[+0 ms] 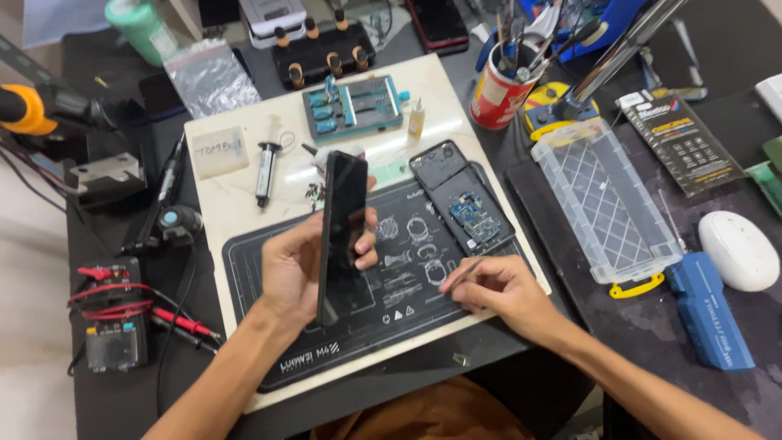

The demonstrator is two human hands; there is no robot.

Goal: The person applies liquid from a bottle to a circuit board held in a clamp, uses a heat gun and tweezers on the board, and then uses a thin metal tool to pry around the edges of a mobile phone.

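Left hand: my left hand (295, 273) grips a black phone screen (342, 232), thumb on the near edge and fingers wrapped round the far side, so it stands nearly on edge, tilted, above the mat.
Right hand: my right hand (498, 289) rests on the lower right part of the mat, fingers pinched round thin tweezers (458, 275) whose tip points left toward the printed circles.
Screen: dark glass panel, raised off the surface, touching only my left fingers.
Mat: a black work mat (269, 269) with white line drawings lies on a pale board (236, 191).
Open phone: a phone body (462, 208) with its back off lies on the mat's upper right corner, blue circuit board showing, just beyond my right hand.
Behind the mat: a syringe (265, 173), a small frosted box (218, 151) and a grey-blue clamp jig (355, 107) sit on the board.
Right side: a clear plastic organiser case (607, 200) lies beside the board, a red cup of tools (498, 94) stands behind it, and a white oval case (739, 250) and blue box (710, 310) lie farther right.
Left side: a meter with red leads (114, 314) sits well apart from my hands.
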